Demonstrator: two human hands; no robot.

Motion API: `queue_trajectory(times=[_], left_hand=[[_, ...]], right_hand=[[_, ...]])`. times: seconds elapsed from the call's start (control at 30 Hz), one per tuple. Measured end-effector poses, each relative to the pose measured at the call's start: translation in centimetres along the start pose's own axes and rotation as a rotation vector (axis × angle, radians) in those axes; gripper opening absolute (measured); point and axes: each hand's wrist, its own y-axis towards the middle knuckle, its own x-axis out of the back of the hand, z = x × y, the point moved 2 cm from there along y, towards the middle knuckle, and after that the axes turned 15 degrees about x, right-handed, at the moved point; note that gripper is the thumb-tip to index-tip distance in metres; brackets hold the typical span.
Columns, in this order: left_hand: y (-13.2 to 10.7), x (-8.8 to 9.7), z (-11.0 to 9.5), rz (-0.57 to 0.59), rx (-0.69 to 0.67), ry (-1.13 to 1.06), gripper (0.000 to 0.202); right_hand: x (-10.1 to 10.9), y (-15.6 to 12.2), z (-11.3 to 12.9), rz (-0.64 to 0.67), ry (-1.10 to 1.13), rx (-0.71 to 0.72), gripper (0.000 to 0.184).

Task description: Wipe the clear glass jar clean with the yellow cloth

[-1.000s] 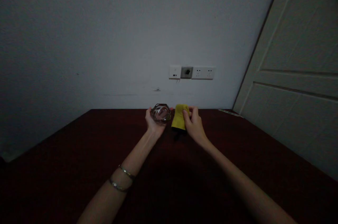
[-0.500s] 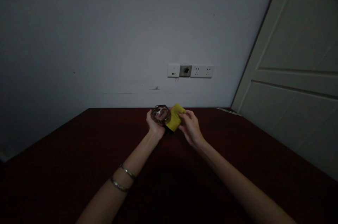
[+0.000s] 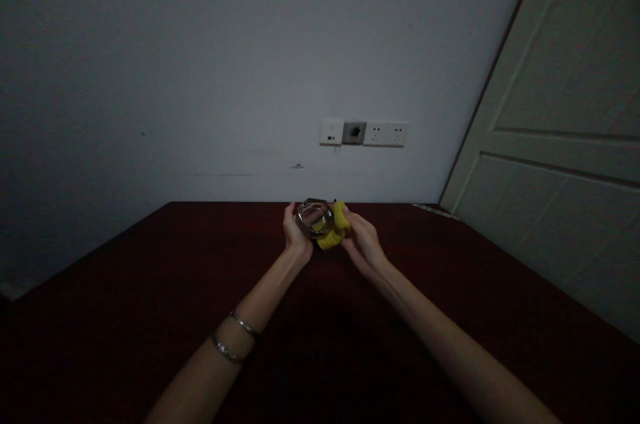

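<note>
My left hand (image 3: pixel 297 235) is closed round the left side of a faceted glass ashtray (image 3: pixel 314 216), whose round hollow faces me. Some of its fingers are hidden behind the glass. Against the ashtray's right and lower edge lies a yellow cloth (image 3: pixel 331 238), bunched up. My right hand (image 3: pixel 363 239) grips the cloth from the right, its thumb on the yellow fabric. Both things are held up over the far part of the dark red table.
The dark red table (image 3: pixel 210 264) reaches to a pale wall (image 3: pixel 225 64). Wall sockets (image 3: pixel 385 134) sit above its back edge. A panelled white door (image 3: pixel 560 211) stands at the right, and a thin flat strip (image 3: pixel 434 211) lies at the far right corner.
The ashtray has shifted slightly right and turned. My right hand has pressed the cloth against it, so the cloth is now more folded and wraps its right edge.
</note>
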Motion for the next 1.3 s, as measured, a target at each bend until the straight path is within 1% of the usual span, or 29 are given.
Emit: queue_trajectory(times=[0.07,0.2,0.33,0.47,0.6,0.73,0.83,0.9,1.0,1.1,1.2,1.3], left_hand=[[-0.1,-0.1,0.0,0.0,-0.001,0.009,0.04],[-0.2,-0.2,0.0,0.042,0.005,0.039,0.044],[-0.2,-0.1,0.1,0.104,0.036,0.1,0.05],[-0.2,0.1,0.3,0.137,0.09,0.128,0.053],[0.0,0.2,0.5,0.138,0.081,0.164,0.051],[0.7,0.7,0.8,0.072,0.012,0.227,0.043],[1.4,1.4,0.7,0.004,-0.065,0.336,0.034],[1.6,1.7,0.7,-0.002,-0.075,0.391,0.029],[1.5,1.8,0.8,0.08,0.021,0.447,0.031],[1.1,1.5,1.2,0.185,0.14,0.485,0.038],[0.8,1.3,1.6,0.252,0.228,0.505,0.045],[0.7,1.1,1.9,0.277,0.276,0.522,0.051]], right_hand=[[0.2,0.2,-0.3,0.057,0.012,-0.034,0.028],[0.5,0.3,-0.7,0.184,0.008,-0.163,0.035],[0.6,0.2,-0.7,0.185,-0.078,-0.237,0.039],[0.3,0.1,-0.4,0.151,-0.143,-0.224,0.038],[0.2,0.3,0.1,0.129,-0.254,-0.146,0.041],[0.5,1.2,0.8,0.072,-0.368,-0.003,0.041],[0.9,2.1,1.5,0.013,-0.414,0.068,0.044],[1.2,2.6,2.2,-0.019,-0.438,0.106,0.047],[1.6,3.2,3.4,-0.033,-0.528,0.192,0.056],[2.1,3.5,4.2,0.007,-0.759,0.309,0.064],[2.4,3.5,4.3,0.047,-0.946,0.379,0.064],[2.1,3.0,4.0,0.07,-0.983,0.419,0.062]])
